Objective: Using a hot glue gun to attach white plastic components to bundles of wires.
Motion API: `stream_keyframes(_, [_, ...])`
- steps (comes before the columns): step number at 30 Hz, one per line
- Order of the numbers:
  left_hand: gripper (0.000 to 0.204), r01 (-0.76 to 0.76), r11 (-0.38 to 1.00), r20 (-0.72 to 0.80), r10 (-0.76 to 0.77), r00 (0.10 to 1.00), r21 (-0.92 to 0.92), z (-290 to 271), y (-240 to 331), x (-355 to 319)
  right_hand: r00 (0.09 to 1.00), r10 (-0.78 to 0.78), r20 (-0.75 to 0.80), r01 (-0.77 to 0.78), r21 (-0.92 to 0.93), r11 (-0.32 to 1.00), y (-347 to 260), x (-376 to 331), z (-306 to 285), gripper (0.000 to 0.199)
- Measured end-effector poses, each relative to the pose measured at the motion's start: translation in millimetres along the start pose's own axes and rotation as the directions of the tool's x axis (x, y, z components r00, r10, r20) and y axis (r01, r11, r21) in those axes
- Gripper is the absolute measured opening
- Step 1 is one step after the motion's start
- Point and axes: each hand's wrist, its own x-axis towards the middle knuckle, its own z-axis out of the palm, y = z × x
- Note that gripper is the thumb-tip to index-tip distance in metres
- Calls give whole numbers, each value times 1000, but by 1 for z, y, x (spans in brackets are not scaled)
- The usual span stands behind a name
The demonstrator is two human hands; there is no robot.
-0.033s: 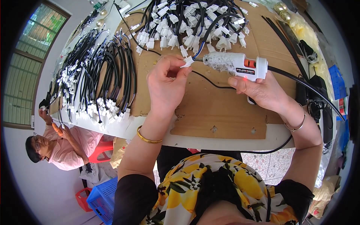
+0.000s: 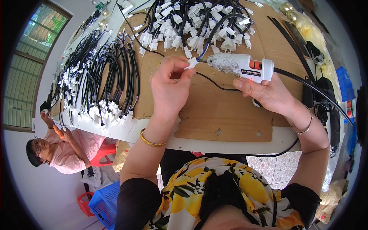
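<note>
Between thumb and fingers, my left hand (image 2: pixel 172 82) pinches a small white plastic connector (image 2: pixel 191 63), with black and blue wires running up from it. My right hand (image 2: pixel 266 92) is wrapped round a white hot glue gun (image 2: pixel 243 66), its barrel smeared with dried glue. The gun points left, and its nozzle tip (image 2: pixel 204 60) is right beside the connector; whether the two touch I cannot tell. A black glue stick (image 2: pixel 291 74) extends from the gun's back end. The gun's thin black power cord (image 2: pixel 218 87) crosses the cardboard below it.
Brown cardboard (image 2: pixel 226 115) covers part of the white table (image 2: pixel 191 146). A large heap of wired white connectors (image 2: pixel 195 28) lies at the far side, and bundled black cables (image 2: pixel 111 73) lie left. Another person (image 2: pixel 73 149) sits at far left; a blue crate (image 2: pixel 106 205) stands below.
</note>
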Motion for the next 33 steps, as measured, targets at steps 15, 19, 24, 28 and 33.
stream_keyframes(15, [9,213,921,65,-202,977,-325,8,19,20,989,-103,-107,105,13,994,-15,4,-13,41])
stream_keyframes(19, [13,325,887,148,-291,945,-328,13,16,25,986,-84,-140,89,25,996,-12,7,-17,39])
stream_keyframes(24, [26,330,846,213,-262,941,-418,17,7,20,990,-40,-134,38,-17,999,-9,7,-17,32])
stream_keyframes(28, [24,363,876,221,-304,927,-317,10,-5,18,982,-10,-186,-13,-122,992,-14,8,-9,20])
stream_keyframes(33, [27,242,937,266,-173,948,-252,7,-6,24,946,130,-298,-212,-263,941,-13,6,-9,30])
